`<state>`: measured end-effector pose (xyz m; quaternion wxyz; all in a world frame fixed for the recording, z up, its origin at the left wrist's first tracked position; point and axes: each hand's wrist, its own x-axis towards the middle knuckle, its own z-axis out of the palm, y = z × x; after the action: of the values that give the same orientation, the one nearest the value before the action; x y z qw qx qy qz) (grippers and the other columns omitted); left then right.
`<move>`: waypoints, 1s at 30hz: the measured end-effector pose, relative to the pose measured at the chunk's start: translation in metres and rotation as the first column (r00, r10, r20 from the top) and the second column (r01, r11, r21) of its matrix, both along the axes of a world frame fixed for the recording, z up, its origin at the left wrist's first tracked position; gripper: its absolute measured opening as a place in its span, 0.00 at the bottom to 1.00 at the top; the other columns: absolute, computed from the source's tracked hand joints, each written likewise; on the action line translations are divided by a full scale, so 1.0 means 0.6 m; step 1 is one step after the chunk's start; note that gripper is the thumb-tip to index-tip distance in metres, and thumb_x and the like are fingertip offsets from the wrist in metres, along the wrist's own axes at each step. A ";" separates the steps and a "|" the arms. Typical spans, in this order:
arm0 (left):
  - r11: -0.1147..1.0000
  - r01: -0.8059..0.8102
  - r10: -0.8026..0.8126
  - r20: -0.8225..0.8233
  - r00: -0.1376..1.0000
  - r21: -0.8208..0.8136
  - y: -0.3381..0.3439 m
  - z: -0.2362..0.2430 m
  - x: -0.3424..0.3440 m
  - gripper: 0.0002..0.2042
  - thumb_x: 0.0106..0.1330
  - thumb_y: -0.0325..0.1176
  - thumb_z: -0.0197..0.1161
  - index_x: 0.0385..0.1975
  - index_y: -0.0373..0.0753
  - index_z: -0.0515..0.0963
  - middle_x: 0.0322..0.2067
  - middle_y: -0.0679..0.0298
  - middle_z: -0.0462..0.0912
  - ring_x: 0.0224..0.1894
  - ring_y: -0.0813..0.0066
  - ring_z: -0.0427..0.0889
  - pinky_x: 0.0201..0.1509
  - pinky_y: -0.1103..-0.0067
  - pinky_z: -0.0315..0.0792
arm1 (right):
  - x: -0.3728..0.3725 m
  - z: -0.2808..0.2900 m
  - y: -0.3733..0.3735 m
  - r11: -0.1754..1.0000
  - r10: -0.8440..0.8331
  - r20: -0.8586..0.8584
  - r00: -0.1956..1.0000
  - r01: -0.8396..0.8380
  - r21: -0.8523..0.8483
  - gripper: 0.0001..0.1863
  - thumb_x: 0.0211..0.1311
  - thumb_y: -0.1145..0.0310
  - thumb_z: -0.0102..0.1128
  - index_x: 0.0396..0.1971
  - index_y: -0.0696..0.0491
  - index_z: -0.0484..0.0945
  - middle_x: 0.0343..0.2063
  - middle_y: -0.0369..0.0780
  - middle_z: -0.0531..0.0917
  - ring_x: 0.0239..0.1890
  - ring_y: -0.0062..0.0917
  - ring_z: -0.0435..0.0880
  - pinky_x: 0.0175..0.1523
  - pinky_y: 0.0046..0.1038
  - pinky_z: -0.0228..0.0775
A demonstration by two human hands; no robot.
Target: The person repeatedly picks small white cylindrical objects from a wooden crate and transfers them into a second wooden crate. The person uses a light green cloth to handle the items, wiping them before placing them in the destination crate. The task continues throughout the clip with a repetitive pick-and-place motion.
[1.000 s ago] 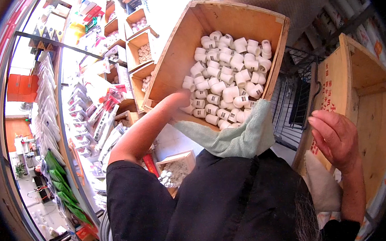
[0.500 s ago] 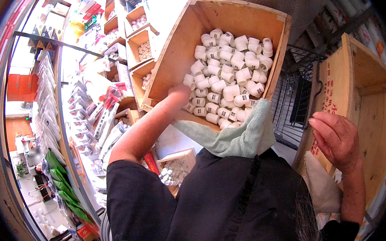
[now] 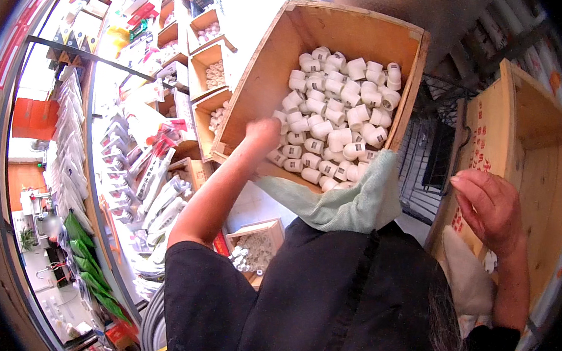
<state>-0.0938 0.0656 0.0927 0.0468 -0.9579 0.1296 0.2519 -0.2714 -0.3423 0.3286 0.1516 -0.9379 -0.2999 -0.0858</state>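
A wooden box (image 3: 253, 78), tilted in front of me, holds many white plastic elbow pipe fittings (image 3: 337, 138). Inside its left side, my left hand (image 3: 264, 134) is closed against the fittings at the heap's edge; its fingertips are partly hidden and slightly blurred, so what they grip cannot be made out. A pale green cloth (image 3: 355, 199) drapes over the box's near edge, against my black top. To the right of the box my right hand (image 3: 491, 208) is raised, fingers curled in and pressed together, with nothing visible in them. It is beside another wooden box.
The second wooden box (image 3: 538, 168) with red markings stands at right, near a black wire rack (image 3: 418, 158). Wooden bins of small fittings (image 3: 212, 72) line the far left. Below my left arm sits a small wooden box (image 3: 274, 235). Bagged goods (image 3: 72, 159) hang farther left.
The large box and its fittings appear slightly lower and to the right in view. My left hand stays at the heap's left edge; my right hand keeps its curled pose.
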 end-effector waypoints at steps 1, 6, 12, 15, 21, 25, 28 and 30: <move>0.999 0.001 0.000 0.025 1.000 -0.049 -0.016 0.028 0.000 0.11 0.61 0.38 0.61 0.37 0.39 0.81 0.40 0.53 0.84 0.46 0.52 0.83 0.46 0.61 0.77 | -0.001 0.000 0.001 1.000 -0.013 -0.011 1.000 0.013 -0.003 0.20 0.48 0.79 0.68 0.44 0.53 0.79 0.41 0.41 0.81 0.39 0.35 0.84 0.42 0.34 0.78; 0.888 -0.015 0.104 0.168 0.980 -0.460 -0.094 0.099 -0.053 0.14 0.64 0.45 0.61 0.42 0.42 0.79 0.36 0.59 0.83 0.42 0.57 0.83 0.44 0.65 0.77 | -0.001 -0.004 0.002 1.000 -0.030 -0.037 0.999 0.030 0.002 0.19 0.48 0.79 0.67 0.44 0.54 0.79 0.40 0.41 0.82 0.39 0.35 0.83 0.42 0.35 0.78; 0.689 -0.007 -0.039 -0.047 0.998 -0.725 -0.194 0.140 -0.156 0.09 0.66 0.39 0.60 0.38 0.42 0.79 0.33 0.58 0.84 0.38 0.56 0.83 0.41 0.65 0.77 | -0.003 0.002 0.002 0.999 -0.048 -0.070 0.996 0.047 -0.011 0.20 0.49 0.79 0.67 0.45 0.54 0.78 0.40 0.42 0.82 0.39 0.36 0.83 0.42 0.36 0.77; 0.701 0.090 -0.187 -0.060 0.981 -0.707 -0.205 0.108 -0.181 0.10 0.67 0.39 0.56 0.39 0.40 0.78 0.36 0.56 0.82 0.39 0.53 0.82 0.42 0.63 0.76 | -0.002 -0.001 0.001 0.999 -0.039 -0.072 0.997 0.040 0.006 0.20 0.49 0.78 0.67 0.45 0.54 0.78 0.39 0.42 0.82 0.38 0.37 0.83 0.42 0.36 0.77; 0.767 0.127 -0.242 -0.100 0.965 -0.629 -0.205 0.099 -0.182 0.11 0.67 0.38 0.54 0.38 0.37 0.76 0.37 0.54 0.81 0.42 0.51 0.81 0.45 0.61 0.75 | -0.001 -0.003 0.002 0.999 -0.041 -0.073 0.997 0.042 0.016 0.20 0.50 0.78 0.67 0.46 0.54 0.78 0.39 0.42 0.82 0.38 0.37 0.83 0.41 0.36 0.76; 0.791 0.131 -0.246 -0.115 0.962 -0.597 -0.209 0.094 -0.181 0.11 0.67 0.38 0.54 0.38 0.37 0.76 0.36 0.54 0.81 0.42 0.51 0.81 0.45 0.62 0.75 | -0.002 -0.005 -0.001 0.998 -0.048 -0.101 0.994 0.051 0.028 0.21 0.50 0.79 0.66 0.47 0.53 0.78 0.40 0.42 0.82 0.39 0.37 0.83 0.42 0.36 0.75; 0.767 0.143 -0.253 -0.090 0.963 -0.626 -0.209 0.091 -0.182 0.11 0.67 0.38 0.53 0.38 0.36 0.76 0.36 0.53 0.81 0.42 0.51 0.81 0.45 0.62 0.75 | -0.003 -0.002 -0.001 0.998 -0.056 -0.104 0.993 0.058 0.015 0.20 0.50 0.78 0.66 0.47 0.53 0.78 0.40 0.42 0.82 0.39 0.37 0.83 0.42 0.36 0.75; 0.764 0.146 -0.260 -0.093 0.961 -0.628 -0.210 0.093 -0.182 0.11 0.67 0.37 0.53 0.38 0.36 0.76 0.36 0.53 0.80 0.42 0.51 0.81 0.45 0.62 0.75 | -0.003 -0.001 -0.001 0.998 -0.060 -0.108 0.992 0.062 0.016 0.20 0.51 0.78 0.66 0.47 0.53 0.78 0.40 0.42 0.82 0.39 0.37 0.83 0.42 0.36 0.75</move>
<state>-0.2028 -0.0604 0.1483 -0.2525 -0.8748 0.3113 0.2721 -0.2733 -0.3427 0.3281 0.1741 -0.9484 -0.2615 -0.0426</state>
